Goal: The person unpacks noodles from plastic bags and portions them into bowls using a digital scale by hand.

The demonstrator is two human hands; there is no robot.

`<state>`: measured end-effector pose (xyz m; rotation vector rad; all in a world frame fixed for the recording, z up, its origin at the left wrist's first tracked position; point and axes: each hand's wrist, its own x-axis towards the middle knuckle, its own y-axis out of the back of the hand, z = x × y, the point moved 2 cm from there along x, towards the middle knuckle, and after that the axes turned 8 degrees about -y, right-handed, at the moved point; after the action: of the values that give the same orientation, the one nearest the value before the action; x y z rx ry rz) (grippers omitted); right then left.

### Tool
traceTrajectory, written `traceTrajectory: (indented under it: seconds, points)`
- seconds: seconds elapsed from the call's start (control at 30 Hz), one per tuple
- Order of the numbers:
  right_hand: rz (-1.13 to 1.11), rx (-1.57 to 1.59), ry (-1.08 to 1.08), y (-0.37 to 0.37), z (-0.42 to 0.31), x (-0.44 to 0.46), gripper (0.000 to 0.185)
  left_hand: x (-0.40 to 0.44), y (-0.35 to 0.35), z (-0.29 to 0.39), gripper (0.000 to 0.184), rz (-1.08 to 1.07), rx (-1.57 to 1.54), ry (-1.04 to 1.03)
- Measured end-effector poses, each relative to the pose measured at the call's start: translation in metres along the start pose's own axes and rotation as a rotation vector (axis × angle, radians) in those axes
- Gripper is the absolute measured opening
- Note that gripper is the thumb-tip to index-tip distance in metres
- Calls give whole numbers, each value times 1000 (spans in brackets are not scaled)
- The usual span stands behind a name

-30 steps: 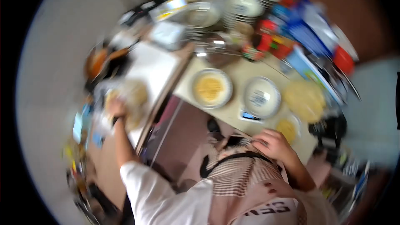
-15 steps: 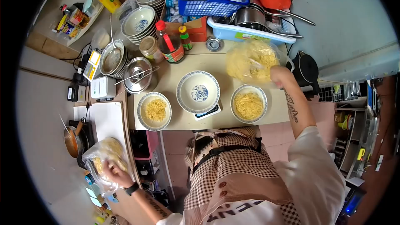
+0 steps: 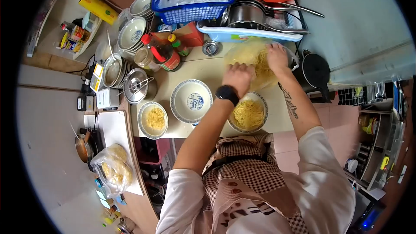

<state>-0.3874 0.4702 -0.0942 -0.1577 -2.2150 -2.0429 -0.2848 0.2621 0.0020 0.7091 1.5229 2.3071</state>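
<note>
A clear plastic bag of yellow noodles (image 3: 261, 67) lies at the back right of the table. My left hand (image 3: 239, 78) grips its near left edge with curled fingers. On its right side, my right hand (image 3: 277, 56) is closed on the plastic. Just below the bag is a patterned bowl of noodles (image 3: 248, 115), its left rim partly behind my left forearm. A large empty bowl (image 3: 191, 101) sits in the middle, over a scale that is almost hidden. Further left stands a smaller bowl with noodles (image 3: 155, 118).
A second bag of noodles (image 3: 113, 169) rests on the white board (image 3: 128, 143) at left. Behind are a sauce bottle (image 3: 167, 56), stacked bowls (image 3: 131, 34), a blue basket (image 3: 190, 13) and a light-blue tub (image 3: 242, 37) with pans. A black pot (image 3: 315, 69) stands at right.
My left hand has left the bag on the white board and come across to the noodle bag at the back right. My right hand has shifted up and left along that bag. The view has shifted slightly.
</note>
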Motion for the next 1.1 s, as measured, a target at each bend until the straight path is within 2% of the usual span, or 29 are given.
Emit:
traceTrajectory:
  seconds: [0.03,0.1,0.13,0.17,0.2,0.23,0.33,0.37,0.47,0.5,0.6,0.73,0.8,0.83,0.9,0.93,0.97,1.0,1.07,1.1]
  points:
    - [45,21,48,1,7,2,28,7,-14,-14,26,-162,11,67]
    - [126,67,146,4,12,2,26,7,-22,-53,21,314,-284,131]
    - [149,96,155,4,15,1,24,9,5,-55,19,351,-415,292]
    - [173,124,166,6,16,1,23,11,22,-60,9,485,-826,439]
    - [201,153,180,13,14,3,22,13,28,-76,14,522,-1005,467]
    - [54,158,162,49,6,1,18,11,38,-78,14,492,-930,480]
    - [188,347,158,77,-7,-7,18,7,43,-86,16,482,-756,411]
    - [34,598,-24,83,-10,-10,28,7,42,-88,16,490,-707,368]
    - [-247,750,-178,80,-12,-12,38,5,36,-82,15,516,-818,382]
    - [-382,575,-162,64,-10,-9,47,5,37,-79,15,492,-787,385]
    - [-485,457,-142,55,-32,-31,55,6,35,-72,15,502,-844,389]
    - [-409,212,42,36,-45,-49,51,3,33,-66,16,481,-865,415]
    - [-158,275,86,27,-36,-55,50,-1,33,-67,17,453,-824,405]
    - [-238,402,12,44,-35,-52,50,-3,36,-68,18,424,-805,404]
    - [-232,645,-48,76,-30,-55,50,-10,34,-72,20,446,-738,365]
    - [-125,762,-30,89,-27,-55,51,-11,34,-72,22,458,-704,336]
    - [-140,862,-127,104,-26,-59,50,-13,37,-69,28,496,-757,344]
    - [-130,1055,-133,109,-23,-64,48,-17,41,-64,30,529,-732,343]
    - [-168,1243,-137,140,-25,-79,48,-26,54,-54,33,599,-681,337]
    - [-209,1322,-168,146,-25,-89,47,-36,63,-50,35,546,-655,377]
